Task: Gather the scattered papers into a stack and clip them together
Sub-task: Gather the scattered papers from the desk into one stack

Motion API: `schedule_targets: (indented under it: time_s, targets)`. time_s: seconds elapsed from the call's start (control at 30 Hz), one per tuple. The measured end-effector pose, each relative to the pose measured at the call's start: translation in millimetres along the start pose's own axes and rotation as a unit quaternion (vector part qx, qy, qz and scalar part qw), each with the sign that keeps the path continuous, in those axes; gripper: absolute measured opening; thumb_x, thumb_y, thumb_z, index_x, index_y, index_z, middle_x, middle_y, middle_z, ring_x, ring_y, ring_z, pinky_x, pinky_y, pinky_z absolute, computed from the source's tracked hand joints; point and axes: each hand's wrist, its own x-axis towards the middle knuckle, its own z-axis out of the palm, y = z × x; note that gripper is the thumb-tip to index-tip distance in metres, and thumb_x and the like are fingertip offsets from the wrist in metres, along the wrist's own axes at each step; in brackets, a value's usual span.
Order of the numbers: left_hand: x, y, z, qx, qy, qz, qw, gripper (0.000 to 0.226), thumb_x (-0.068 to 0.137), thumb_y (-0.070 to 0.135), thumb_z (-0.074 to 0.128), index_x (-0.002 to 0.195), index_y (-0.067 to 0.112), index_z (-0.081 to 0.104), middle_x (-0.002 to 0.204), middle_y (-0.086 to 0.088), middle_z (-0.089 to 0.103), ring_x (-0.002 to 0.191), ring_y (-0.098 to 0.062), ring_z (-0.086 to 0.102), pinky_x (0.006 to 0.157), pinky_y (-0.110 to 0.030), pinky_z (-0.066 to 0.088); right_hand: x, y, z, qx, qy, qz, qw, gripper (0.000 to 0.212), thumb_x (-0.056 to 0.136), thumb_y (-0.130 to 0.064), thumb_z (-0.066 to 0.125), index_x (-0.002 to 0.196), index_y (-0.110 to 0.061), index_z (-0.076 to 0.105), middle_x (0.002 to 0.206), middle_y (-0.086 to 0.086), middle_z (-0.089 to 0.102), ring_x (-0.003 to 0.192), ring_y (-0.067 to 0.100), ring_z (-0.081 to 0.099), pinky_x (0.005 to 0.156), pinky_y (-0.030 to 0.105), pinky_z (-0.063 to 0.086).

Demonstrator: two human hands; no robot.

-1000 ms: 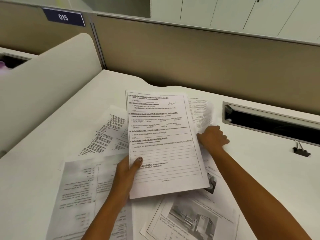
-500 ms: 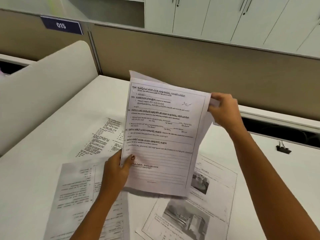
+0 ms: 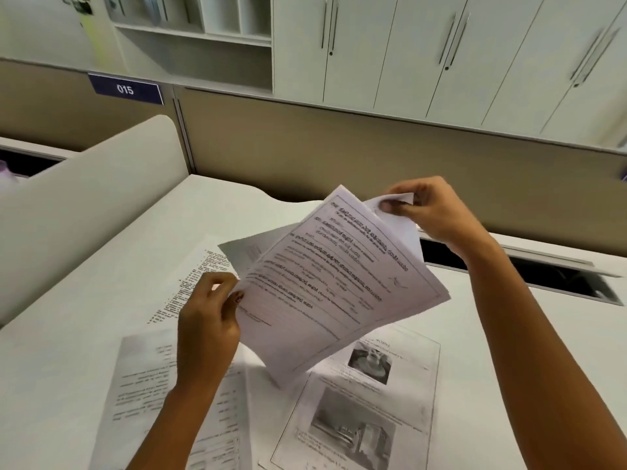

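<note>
White desk (image 3: 84,300) under a tan partition (image 3: 339,147), loose sheets spread across its near half.

Fingertips of the left hand (image 3: 208,320) pinch the lower-left edge of the held papers (image 3: 336,283); the right hand (image 3: 431,212) grips their top corner, both lifted clear of the desk. A text sheet (image 3: 190,283), a grey sheet (image 3: 142,385) and a photo sheet (image 3: 366,408) lie beneath. Bare desk opens toward the left edge. Compared with half a second ago, the papers have tilted clockwise and fanned apart.
</note>
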Motion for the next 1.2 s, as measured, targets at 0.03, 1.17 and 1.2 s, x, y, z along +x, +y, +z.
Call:
schedule_targets:
  time_s: [0.03, 1.17, 1.2]
  targets:
    - [0.5, 2.7, -0.2, -0.002, 0.004, -0.001, 1.0, 0.027, 0.073, -0.01, 0.069, 0.099, -0.004, 0.067, 0.099, -0.021, 0.061, 0.082, -0.02, 0.055, 0.075, -0.037, 0.053, -3.1, -4.9, 2.1, -0.006, -0.006, -0.007, 1.0, 0.009, 0.084, -0.018, 0.068, 0.09, -0.016, 0.074, 0.087, 0.003, 0.072, 0.08, 0.021, 0.064, 0.075, 0.034, 0.052]
    - [-2.2, 24.5, 8.5, -0.177, -0.036, -0.164, 0.97, 0.02, 0.078, 0.021, 0.072, 0.095, 0.011, 0.071, 0.075, 0.01, 0.066, 0.071, -0.003, 0.062, 0.056, -0.005, 0.047, -122.2, 98.0, 62.8, 0.456, -0.049, 0.142, 0.877, 0.062, 0.078, -0.037, 0.073, 0.13, -0.011, 0.052, 0.127, 0.012, 0.063, 0.116, 0.031, 0.061, 0.089, 0.04, 0.055]
    - [-4.8, 24.3, 11.6, -0.196, -0.034, -0.185, 0.962, 0.018, 0.078, 0.023, 0.072, 0.092, 0.013, 0.071, 0.075, 0.009, 0.067, 0.071, -0.007, 0.064, 0.056, -0.007, 0.049, -122.9, 91.3, 71.9, 0.436, -0.027, 0.142, 0.888, 0.05, 0.083, -0.03, 0.068, 0.128, -0.014, 0.053, 0.125, 0.007, 0.065, 0.114, 0.029, 0.063, 0.087, 0.04, 0.056]
